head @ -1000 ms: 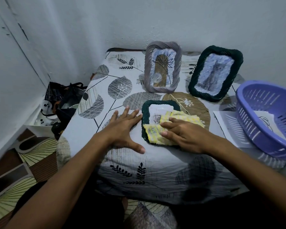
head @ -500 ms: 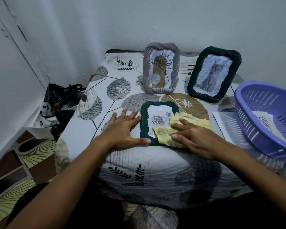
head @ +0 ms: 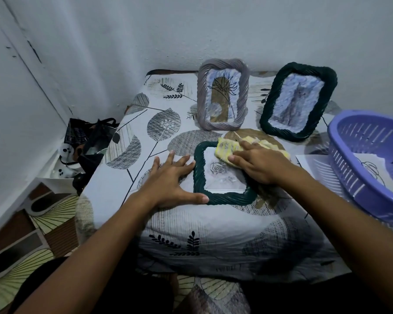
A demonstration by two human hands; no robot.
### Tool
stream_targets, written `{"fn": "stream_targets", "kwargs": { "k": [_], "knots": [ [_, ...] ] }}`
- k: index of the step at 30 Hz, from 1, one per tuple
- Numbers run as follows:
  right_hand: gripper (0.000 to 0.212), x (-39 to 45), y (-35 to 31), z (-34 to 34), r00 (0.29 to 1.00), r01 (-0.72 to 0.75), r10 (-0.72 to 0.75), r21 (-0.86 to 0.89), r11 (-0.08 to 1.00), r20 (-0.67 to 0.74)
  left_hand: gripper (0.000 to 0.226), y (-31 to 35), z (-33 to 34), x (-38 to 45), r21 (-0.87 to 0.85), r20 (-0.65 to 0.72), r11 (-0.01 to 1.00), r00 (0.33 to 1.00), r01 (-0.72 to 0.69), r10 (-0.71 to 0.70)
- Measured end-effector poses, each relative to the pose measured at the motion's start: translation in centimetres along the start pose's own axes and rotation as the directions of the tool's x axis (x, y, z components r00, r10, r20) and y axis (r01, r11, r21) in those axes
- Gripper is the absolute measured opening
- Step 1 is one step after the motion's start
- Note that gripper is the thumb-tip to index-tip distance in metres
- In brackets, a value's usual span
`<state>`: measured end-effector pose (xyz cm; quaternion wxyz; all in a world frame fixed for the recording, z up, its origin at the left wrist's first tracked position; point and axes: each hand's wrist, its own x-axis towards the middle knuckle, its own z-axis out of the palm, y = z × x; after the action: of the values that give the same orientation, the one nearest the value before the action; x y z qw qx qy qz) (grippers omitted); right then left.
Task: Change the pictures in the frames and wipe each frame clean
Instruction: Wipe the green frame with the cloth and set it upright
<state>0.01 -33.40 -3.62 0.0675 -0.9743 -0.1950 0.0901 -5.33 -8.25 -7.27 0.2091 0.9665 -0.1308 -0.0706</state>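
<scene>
Two flat, spread hands: left hand (head: 171, 180) braces the green frame (head: 222, 199) at centre, right hand (head: 260, 165) presses the yellow cloth (head: 227, 148); heavy rubbing could slide it.

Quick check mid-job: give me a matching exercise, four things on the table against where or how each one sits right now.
Things:
1. grey frame
2. green frame with rose picture
3. yellow cloth
4. purple basket

States:
A. lies flat near the table's front edge
B. stands upright at the back
C. sits at the table's right side, a sheet inside
D. pressed under the right hand

Pairs: 1-B, 2-A, 3-D, 4-C
</scene>
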Motion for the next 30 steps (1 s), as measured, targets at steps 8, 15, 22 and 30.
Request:
{"fn": "stream_targets", "kwargs": {
  "k": [8,15,22,30],
  "knots": [
    [0.06,-0.7,0.1,0.3,1.0,0.028,-0.028,-0.003,1.0,0.004,0.122,0.1,0.1,0.0,0.025,-0.009,1.0,1.0,0.0,0.0],
    [0.076,-6.8,-1.5,0.6,0.995,0.098,-0.097,-0.012,0.995,0.039,0.122,0.3,-0.1,-0.2,0.011,-0.009,1.0,1.0,0.012,-0.012],
    [0.082,-7.7,-2.2,0.7,0.995,0.093,-0.091,-0.062,0.994,0.028,0.122,0.4,-0.1,-0.1,0.005,-0.001,1.0,1.0,0.019,-0.019],
    [0.064,-1.9,-0.9,1.1,1.0,-0.014,0.013,-0.031,0.999,-0.028,0.124,0.4,-0.2,-0.1,0.014,0.007,1.0,1.0,0.015,-0.015]
  ]
}}
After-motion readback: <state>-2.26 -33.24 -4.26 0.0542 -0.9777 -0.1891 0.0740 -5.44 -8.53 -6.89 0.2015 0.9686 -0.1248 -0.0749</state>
